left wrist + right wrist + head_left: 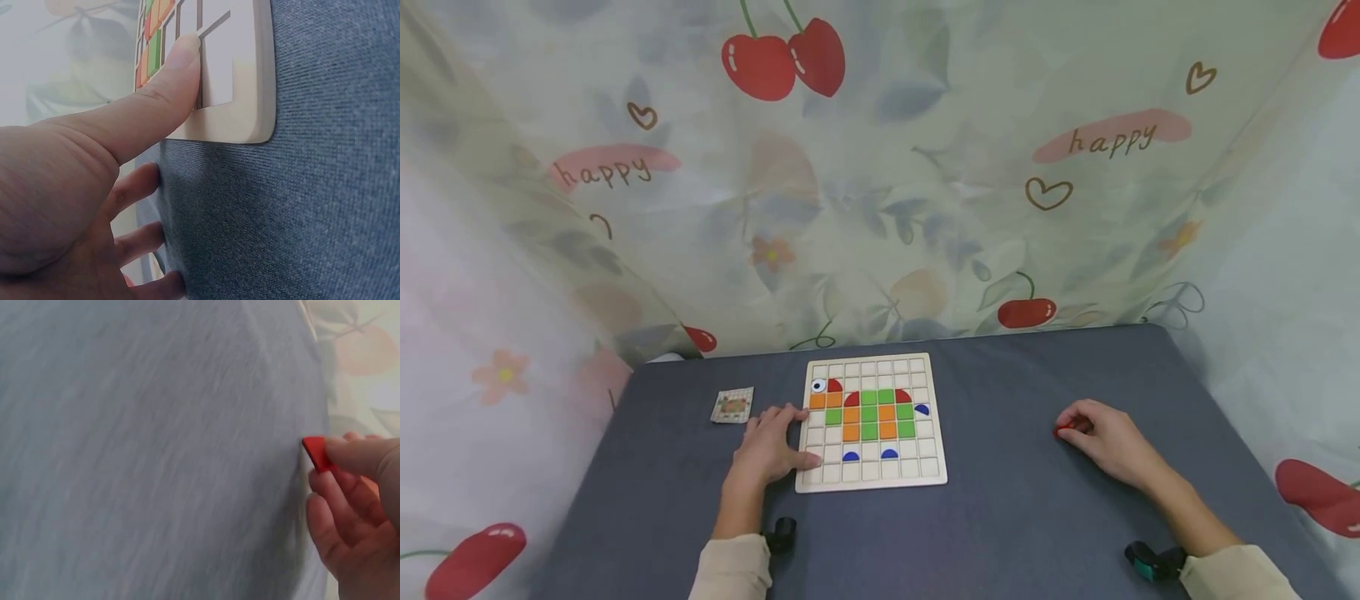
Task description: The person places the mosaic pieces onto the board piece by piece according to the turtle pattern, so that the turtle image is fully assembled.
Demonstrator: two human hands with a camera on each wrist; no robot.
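A wooden grid board (871, 482) lies on the table with green, orange, red and blue pieces set in its squares. At upper left on it is a white tile with a black dot (818, 386). My left hand (765, 448) rests at the board's left side. In the left wrist view its thumb (156, 97) lies on top of the board near a corner, the other fingers spread on the cloth. To the right of the board, my right hand (1105, 437) pinches a small red piece (317, 454) between thumb and fingers. The fingers partly hide the red piece's shape.
A small patterned card (732, 406) lies left of the board, beyond my left hand. Dark grey cloth (1000, 517) covers the table. Printed curtains (880, 208) hang behind it and at both sides. A dark device is strapped at each wrist.
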